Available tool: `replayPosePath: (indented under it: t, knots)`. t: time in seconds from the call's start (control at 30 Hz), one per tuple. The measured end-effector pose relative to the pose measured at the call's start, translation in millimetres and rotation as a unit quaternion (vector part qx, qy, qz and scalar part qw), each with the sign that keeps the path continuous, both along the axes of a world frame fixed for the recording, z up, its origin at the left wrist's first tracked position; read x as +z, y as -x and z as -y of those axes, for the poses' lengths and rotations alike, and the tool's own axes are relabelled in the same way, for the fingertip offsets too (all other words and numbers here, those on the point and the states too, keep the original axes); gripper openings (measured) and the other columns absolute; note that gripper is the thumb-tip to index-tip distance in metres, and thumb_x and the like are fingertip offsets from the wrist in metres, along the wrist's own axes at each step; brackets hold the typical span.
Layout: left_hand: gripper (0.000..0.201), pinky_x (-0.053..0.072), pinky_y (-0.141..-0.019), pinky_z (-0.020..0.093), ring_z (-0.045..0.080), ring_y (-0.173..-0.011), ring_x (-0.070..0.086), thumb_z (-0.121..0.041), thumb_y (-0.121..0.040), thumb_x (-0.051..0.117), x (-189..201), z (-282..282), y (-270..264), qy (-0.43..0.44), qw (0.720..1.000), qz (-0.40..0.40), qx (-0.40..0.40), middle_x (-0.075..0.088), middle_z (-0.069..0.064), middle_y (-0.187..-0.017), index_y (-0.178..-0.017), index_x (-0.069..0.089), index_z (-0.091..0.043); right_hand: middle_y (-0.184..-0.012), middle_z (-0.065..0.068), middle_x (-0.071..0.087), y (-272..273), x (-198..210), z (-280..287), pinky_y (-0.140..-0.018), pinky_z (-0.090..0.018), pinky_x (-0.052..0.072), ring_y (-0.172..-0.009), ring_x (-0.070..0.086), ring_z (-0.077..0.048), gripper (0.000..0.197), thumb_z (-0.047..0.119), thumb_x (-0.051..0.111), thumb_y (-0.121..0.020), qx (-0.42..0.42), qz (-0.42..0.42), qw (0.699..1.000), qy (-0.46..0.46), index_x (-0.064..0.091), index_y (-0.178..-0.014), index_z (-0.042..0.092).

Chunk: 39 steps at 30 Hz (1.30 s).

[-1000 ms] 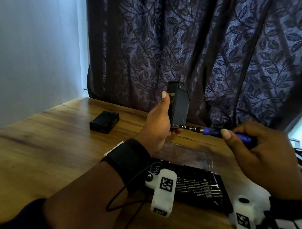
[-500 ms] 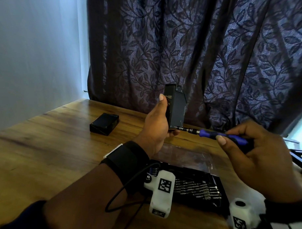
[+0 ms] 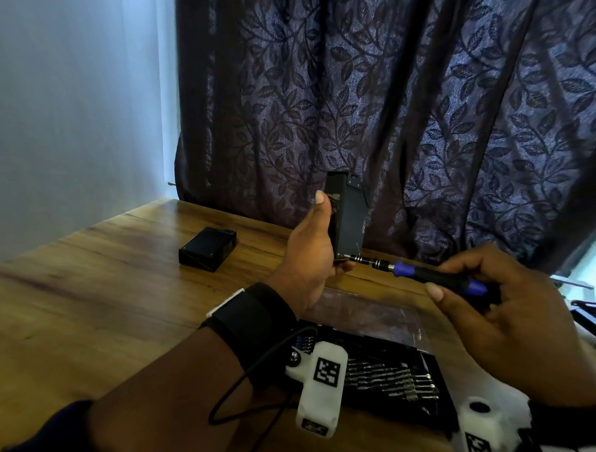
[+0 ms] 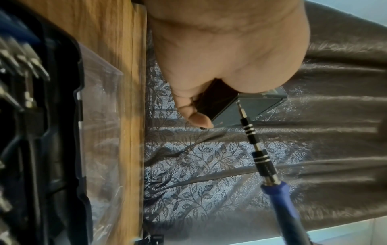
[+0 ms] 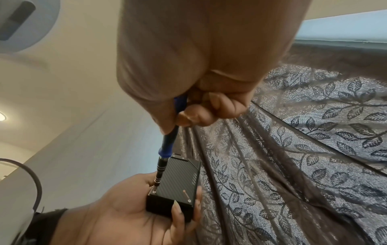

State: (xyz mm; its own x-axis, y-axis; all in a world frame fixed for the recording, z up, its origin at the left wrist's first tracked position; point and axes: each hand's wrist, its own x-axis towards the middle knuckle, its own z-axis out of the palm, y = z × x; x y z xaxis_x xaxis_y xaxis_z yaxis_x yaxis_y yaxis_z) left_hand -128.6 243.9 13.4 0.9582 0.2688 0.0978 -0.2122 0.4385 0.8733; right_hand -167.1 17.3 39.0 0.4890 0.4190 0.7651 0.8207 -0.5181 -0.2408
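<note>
Your left hand grips the black box upright above the tabletop's far edge. Your right hand pinches the screwdriver, its tip at the box's lower corner.

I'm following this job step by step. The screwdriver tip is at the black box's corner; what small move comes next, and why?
Probably twist the screwdriver in the right hand, pressing lightly inward. Its tip sits on a corner screw of the black box, which the left hand grips upright above the table, so it looks ready to turn.
</note>
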Motion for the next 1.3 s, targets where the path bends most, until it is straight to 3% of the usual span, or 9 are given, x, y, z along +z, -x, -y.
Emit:
replayPosePath:
  t: [0.17, 0.37, 0.53, 0.63, 0.7, 0.8, 0.93, 1.13, 1.3]
  knots:
    - [0.076, 0.057, -0.058, 0.032, 0.034, -0.116, 0.067, -0.078, -0.091, 0.042, -5, 1, -4, 0.012, 1.000, -0.007, -0.004, 0.061, 0.009, -0.142, -0.146, 0.056, -0.027, -0.058, 0.008, 0.060, -2, -2, -1, -0.044, -0.002, 0.033, -0.054, 0.059, -0.003, 0.013, 0.030, 0.077, -0.084, -0.024, 0.001, 1.000, -0.013, 0.067, -0.089, 0.023]
    - [0.080, 0.057, -0.058, 0.032, 0.036, -0.118, 0.066, -0.083, -0.087, 0.046, -5, 0, -7, 0.014, 1.000, -0.002, 0.003, 0.060, 0.009, -0.144, -0.145, 0.057, -0.029, -0.046, 0.007, 0.046, -9, -4, 0, -0.043, -0.009, 0.029, -0.051, 0.054, -0.011, 0.039, 0.051, 0.058, -0.094, -0.040, 0.007, 0.999, -0.014, 0.059, -0.065, 0.025]
    - [0.090, 0.056, -0.056, 0.030, 0.034, -0.117, 0.065, -0.087, -0.075, 0.049, -7, 2, -8, 0.001, 1.000, -0.005, 0.006, 0.056, 0.010, -0.148, -0.145, 0.056, -0.031, -0.047, 0.005, 0.042, -12, -3, 2, -0.044, -0.012, 0.027, -0.049, 0.051, -0.013, 0.045, 0.053, 0.050, -0.098, -0.043, 0.012, 0.999, -0.005, 0.055, -0.061, 0.028]
    - [0.073, 0.056, -0.055, 0.030, 0.026, -0.099, 0.069, -0.077, -0.091, 0.043, -9, 3, -7, -0.012, 1.000, -0.001, 0.003, 0.065, 0.012, -0.135, -0.144, 0.057, -0.030, -0.073, 0.010, 0.064, -6, -1, 2, -0.048, -0.005, 0.033, -0.053, 0.058, -0.004, 0.017, 0.048, 0.061, -0.093, 0.005, -0.016, 1.000, -0.019, 0.068, -0.089, 0.033]
    - [0.063, 0.055, -0.055, 0.030, 0.023, -0.091, 0.068, -0.070, -0.098, 0.040, -8, 5, -6, -0.012, 1.000, -0.003, -0.001, 0.071, 0.013, -0.125, -0.140, 0.060, -0.028, -0.080, 0.012, 0.066, -4, 0, 3, -0.049, -0.003, 0.035, -0.054, 0.059, -0.002, 0.015, 0.039, 0.072, -0.085, 0.022, -0.025, 0.999, -0.009, 0.065, -0.097, 0.033]
    - [0.060, 0.055, -0.056, 0.030, 0.023, -0.088, 0.067, -0.068, -0.099, 0.040, -8, 6, -5, -0.012, 1.000, -0.001, 0.001, 0.073, 0.014, -0.121, -0.138, 0.061, -0.027, -0.074, 0.007, 0.063, -4, 1, 4, -0.045, -0.001, 0.030, -0.049, 0.055, -0.003, 0.012, 0.031, 0.074, -0.083, 0.007, -0.009, 1.000, 0.005, 0.062, -0.087, 0.031]
    - [0.061, 0.055, -0.057, 0.031, 0.023, -0.086, 0.067, -0.068, -0.098, 0.042, -9, 6, -3, -0.008, 1.000, 0.002, 0.003, 0.073, 0.017, -0.121, -0.139, 0.061, -0.027, -0.055, 0.011, 0.059, -4, 0, 3, -0.043, -0.003, 0.031, -0.049, 0.057, -0.007, 0.016, 0.038, 0.076, -0.090, -0.014, 0.004, 1.000, -0.014, 0.067, -0.082, 0.027]
    - [0.063, 0.056, -0.060, 0.033, 0.023, -0.087, 0.069, -0.071, -0.096, 0.041, -11, 9, -4, -0.030, 1.000, 0.000, -0.003, 0.075, 0.011, -0.116, -0.137, 0.063, -0.028, -0.047, 0.011, 0.046, -13, 0, 6, -0.045, -0.007, 0.028, -0.049, 0.052, -0.007, 0.043, 0.049, 0.054, -0.097, -0.028, 0.008, 1.000, -0.010, 0.063, -0.064, 0.023]
    - [0.060, 0.052, -0.071, 0.041, 0.026, -0.087, 0.065, -0.069, -0.098, 0.040, -15, 13, -5, -0.048, 0.999, 0.013, -0.003, 0.075, 0.009, -0.106, -0.131, 0.066, -0.026, -0.076, 0.010, 0.067, -8, 2, 8, -0.053, -0.003, 0.036, -0.055, 0.059, -0.002, 0.014, 0.031, 0.077, -0.083, 0.009, -0.018, 0.999, -0.032, 0.068, -0.093, 0.027]
